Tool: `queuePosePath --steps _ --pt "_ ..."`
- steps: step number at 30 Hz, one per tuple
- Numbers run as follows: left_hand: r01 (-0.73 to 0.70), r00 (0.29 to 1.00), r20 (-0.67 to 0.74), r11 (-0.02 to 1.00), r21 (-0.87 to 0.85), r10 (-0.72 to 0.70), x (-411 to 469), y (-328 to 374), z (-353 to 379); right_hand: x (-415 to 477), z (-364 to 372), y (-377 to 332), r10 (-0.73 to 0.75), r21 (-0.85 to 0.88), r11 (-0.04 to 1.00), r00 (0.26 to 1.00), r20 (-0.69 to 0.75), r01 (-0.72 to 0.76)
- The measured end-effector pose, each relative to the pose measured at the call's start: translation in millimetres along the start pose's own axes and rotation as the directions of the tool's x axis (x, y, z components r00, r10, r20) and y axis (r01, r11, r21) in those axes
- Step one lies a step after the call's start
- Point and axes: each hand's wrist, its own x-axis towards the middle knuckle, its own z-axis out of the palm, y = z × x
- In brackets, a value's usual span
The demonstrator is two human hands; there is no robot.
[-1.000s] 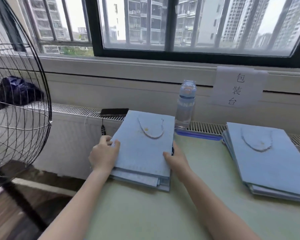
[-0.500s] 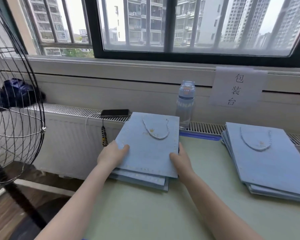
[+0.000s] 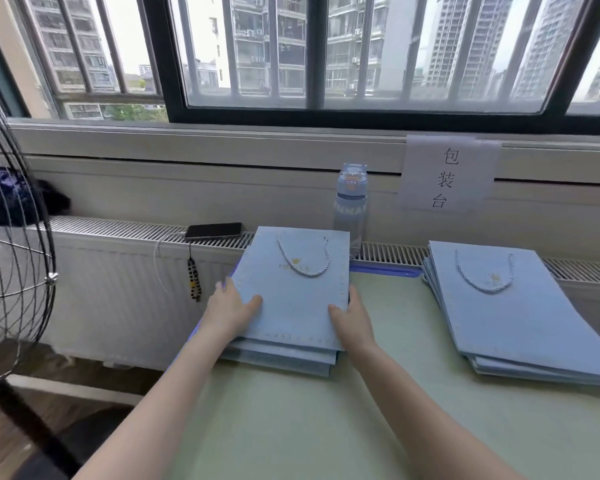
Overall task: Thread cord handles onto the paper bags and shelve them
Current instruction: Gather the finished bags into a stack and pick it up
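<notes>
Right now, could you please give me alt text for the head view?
The left hand and right hand grip the sides of a stack of blue paper bags on a green table. A second stack lies to the right; a water bottle and a phone are behind.

Pale blue flat paper bags (image 3: 293,306) carry gold logos and dotted borders, with pale twisted cord handles (image 3: 303,258). The worktop (image 3: 326,427) is pale green, blue-edged. A translucent blue plastic bottle (image 3: 350,206) stands behind.

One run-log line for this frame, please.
left hand: holds left edge of near stack | right hand: holds its right edge | top bag: cord handle threaded | second stack: on table, right, untouched
</notes>
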Motion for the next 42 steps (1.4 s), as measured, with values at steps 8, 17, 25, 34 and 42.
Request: queuePosePath --steps 8,17,25,34,42 --pt "-0.483 0.874 -0.144 0.795 -0.367 0.465 -56.2 84.7 6.8 -16.2 -15.9 -29.8 -0.301 0.215 0.917 0.936 -0.184 0.337" --pt "-0.553 0.816 -0.368 0.414 -0.723 0.446 -95.3 135.7 -22.0 -53.3 -49.7 -72.4 -0.651 0.287 0.745 0.751 0.114 0.602" --pt "-0.593 0.797 -0.492 0.304 -0.745 0.35 -108.7 129.0 -31.1 -63.6 -52.0 -69.4 -0.641 0.138 0.767 0.734 0.226 0.627" --pt "-0.507 0.859 -0.459 0.263 -0.82 0.225 -105.8 135.3 -29.6 -59.4 -64.4 -67.6 -0.633 -0.015 0.771 0.768 0.103 0.637" --pt "-0.059 0.948 -0.023 0.105 -0.993 0.317 -91.6 120.0 2.4 -52.4 -85.1 -34.8 -0.591 -0.291 0.786 0.801 -0.098 0.545"
